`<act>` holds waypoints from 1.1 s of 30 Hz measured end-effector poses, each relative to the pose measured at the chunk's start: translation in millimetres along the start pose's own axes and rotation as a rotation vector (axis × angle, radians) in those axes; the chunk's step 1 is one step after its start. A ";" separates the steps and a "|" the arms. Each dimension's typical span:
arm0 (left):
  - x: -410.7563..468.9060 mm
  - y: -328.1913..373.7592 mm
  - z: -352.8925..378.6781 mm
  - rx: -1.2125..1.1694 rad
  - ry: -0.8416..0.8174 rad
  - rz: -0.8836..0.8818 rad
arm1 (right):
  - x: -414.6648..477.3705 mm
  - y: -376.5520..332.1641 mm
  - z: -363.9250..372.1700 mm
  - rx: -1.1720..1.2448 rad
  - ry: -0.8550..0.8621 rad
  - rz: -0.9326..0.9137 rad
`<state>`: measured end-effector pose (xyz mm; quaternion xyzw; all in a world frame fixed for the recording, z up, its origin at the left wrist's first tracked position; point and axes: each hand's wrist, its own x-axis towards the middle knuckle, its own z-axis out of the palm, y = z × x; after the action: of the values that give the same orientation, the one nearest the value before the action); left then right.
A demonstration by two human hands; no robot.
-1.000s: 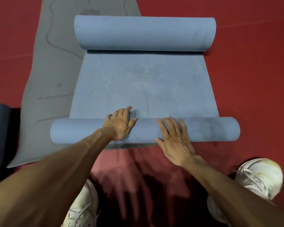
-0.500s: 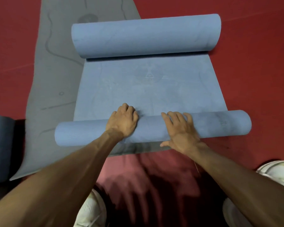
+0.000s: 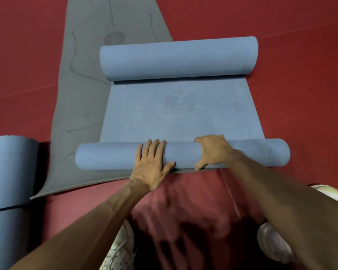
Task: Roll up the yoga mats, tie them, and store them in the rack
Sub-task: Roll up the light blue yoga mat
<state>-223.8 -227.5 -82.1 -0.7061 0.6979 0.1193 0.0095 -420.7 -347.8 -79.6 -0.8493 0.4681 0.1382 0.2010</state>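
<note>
my left hand [image 3: 151,162] presses flat on the near roll of the blue foam yoga mat [image 3: 180,117], and my right hand [image 3: 213,151] curls around it. the far roll lies at 12 o'clock.

I can read no word, number or brand anywhere here. The blue mat [image 3: 176,121] before me bears one faint emblem [image 3: 180,103] on its flat stretch, just at twelve o'clock from the middle of my view. It is a pale round mark with a small triangle inside, the rest too worn to make out. The grey mat [image 3: 82,84] carries a dark round mark [image 3: 114,38] at eleven o'clock, thin curving lines [image 3: 74,61] at ten o'clock, and a small ring [image 3: 86,114] near nine o'clock. I find no letters in any of them.
</note>
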 end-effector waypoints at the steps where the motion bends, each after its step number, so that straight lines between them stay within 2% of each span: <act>1: -8.1 3.7 3.1 0.012 0.022 0.012 | -5.4 -0.6 -2.5 0.024 -0.055 0.003; 3: -21.6 10.1 8.9 0.034 0.034 0.021 | -17.6 -0.9 -6.8 0.060 -0.185 -0.002; 5: -32.7 16.7 12.2 0.021 -0.022 0.009 | -26.9 -1.0 -6.2 0.089 -0.300 -0.008; 8: -39.3 18.9 19.5 -0.008 -0.119 -0.033 | -32.6 -3.2 2.6 0.098 -0.356 -0.005; 12: -32.5 13.4 26.3 0.032 -0.201 -0.041 | -33.1 -0.8 18.4 0.044 -0.261 -0.028; 16: -13.3 7.2 19.8 -0.035 -0.253 -0.043 | -38.9 7.0 27.3 0.029 -0.110 -0.092; 22: 20.5 -1.9 11.0 -0.014 -0.251 0.000 | -50.7 5.1 37.0 -0.095 0.099 -0.101; 27: 49.5 -9.8 4.7 -0.068 -0.327 -0.021 | -53.3 -6.2 41.0 -0.105 0.089 -0.080; 31: 68.4 -14.4 1.6 -0.101 -0.302 -0.043 | -46.2 -9.0 54.4 -0.118 0.242 -0.086; 33: 77.1 -16.1 1.2 -0.124 -0.288 -0.068 | -38.9 -10.1 50.3 -0.127 0.245 -0.062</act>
<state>-208.2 -302.6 -99.7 -0.7042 0.6562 0.2619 0.0697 -434.8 -290.4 -105.3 -0.8849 0.4529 0.0566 0.0926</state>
